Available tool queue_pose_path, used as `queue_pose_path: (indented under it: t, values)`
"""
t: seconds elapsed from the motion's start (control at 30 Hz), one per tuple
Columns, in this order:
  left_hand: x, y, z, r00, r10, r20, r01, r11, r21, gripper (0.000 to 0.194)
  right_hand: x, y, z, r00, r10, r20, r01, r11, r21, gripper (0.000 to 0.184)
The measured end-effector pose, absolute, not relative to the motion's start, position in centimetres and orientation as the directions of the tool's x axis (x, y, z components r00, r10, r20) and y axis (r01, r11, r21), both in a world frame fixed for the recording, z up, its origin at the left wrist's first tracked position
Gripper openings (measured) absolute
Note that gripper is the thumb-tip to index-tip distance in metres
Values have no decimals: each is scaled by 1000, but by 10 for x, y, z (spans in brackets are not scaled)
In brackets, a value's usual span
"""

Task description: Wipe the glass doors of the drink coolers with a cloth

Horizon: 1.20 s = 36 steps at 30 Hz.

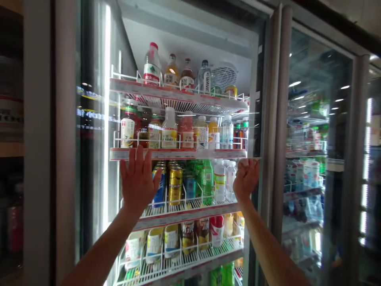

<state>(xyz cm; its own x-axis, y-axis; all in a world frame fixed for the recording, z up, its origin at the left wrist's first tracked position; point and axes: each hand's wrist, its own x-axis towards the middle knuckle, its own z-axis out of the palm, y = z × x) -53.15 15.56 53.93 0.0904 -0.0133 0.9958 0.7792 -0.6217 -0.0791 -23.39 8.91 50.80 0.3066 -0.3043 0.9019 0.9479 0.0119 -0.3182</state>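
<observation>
Our two hands are raised well apart. Our left hand [138,178] is flat, fingers spread; our right hand [246,178] is curled near the upright frame [276,119], and we cannot tell whether it grips anything. Directly before us stands a lit drinks cooler [193,24], its shelves [190,214] holding bottles [169,133] and cans [175,184]. Another glass-fronted cooler [312,107] stands to the right.

The bare left forearm [104,242] slants up from the lower left, its hand [138,180] raised left of centre, fingers spread and pointing upward. From the lower right, the right forearm [268,246] rises leftward; the right hand [246,178], right of centre, has curled fingers.
</observation>
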Motion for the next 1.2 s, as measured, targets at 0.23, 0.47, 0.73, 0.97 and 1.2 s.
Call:
queue_pose_path:
  t: [0.23, 0.47, 0.73, 0.97, 1.2]
  values:
    - [-534, 157, 536, 96, -36, 995, 780, -618, -97, 67, -322, 98, 488, -132, -24, 991, 986, 100, 134, 37]
    - [-532, 157, 524, 103, -43, 994, 792, -601, -108, 67, -248, 88, 496, 284, -314, 906, 955, 5, -298, 42]
    - [-537, 157, 524, 111, -78, 991, 806, -576, -136, 69, -336, 96, 484, -112, -14, 994, 989, 99, 113, 36]
    - [-535, 157, 520, 105, -48, 993, 801, -588, -113, 66, -266, 93, 487, 255, -297, 920, 965, 18, -261, 44]
    - [-537, 157, 520, 90, -43, 995, 776, -624, -97, 64, -356, 100, 477, -147, -12, 989, 983, 112, 148, 34]
